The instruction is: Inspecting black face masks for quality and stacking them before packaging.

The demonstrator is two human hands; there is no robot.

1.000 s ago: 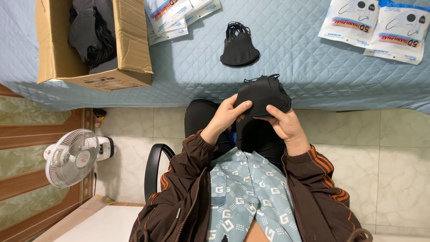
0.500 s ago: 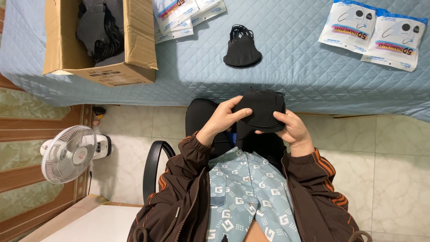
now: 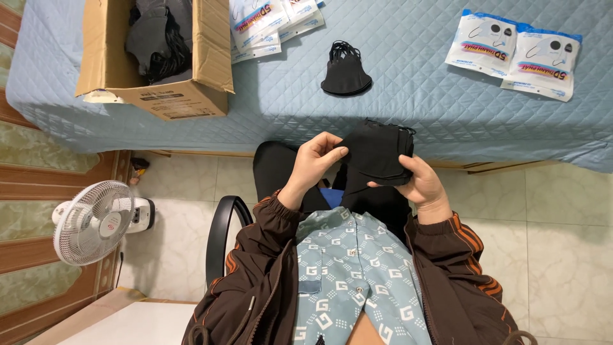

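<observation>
Stack of black masks (image 3: 377,153) pinched between left hand (image 3: 313,167) and right hand (image 3: 418,182), fingers closed on edges. Soft, light, floppy; grip stack sides, not ear loops.

Single view, from the camera on your head, looking steeply down along your chest and lap. Your hands, left (image 3: 316,163) and right (image 3: 418,182), sit near the centre, close to the lens. The upper part of the frame faces the blue quilted worktop (image 3: 408,96), farther off, with a box (image 3: 156,61) at its upper left. The tiled floor (image 3: 562,236) and a fan (image 3: 96,220) fill the lower edges. There is no second view to share any part of the scene.
</observation>
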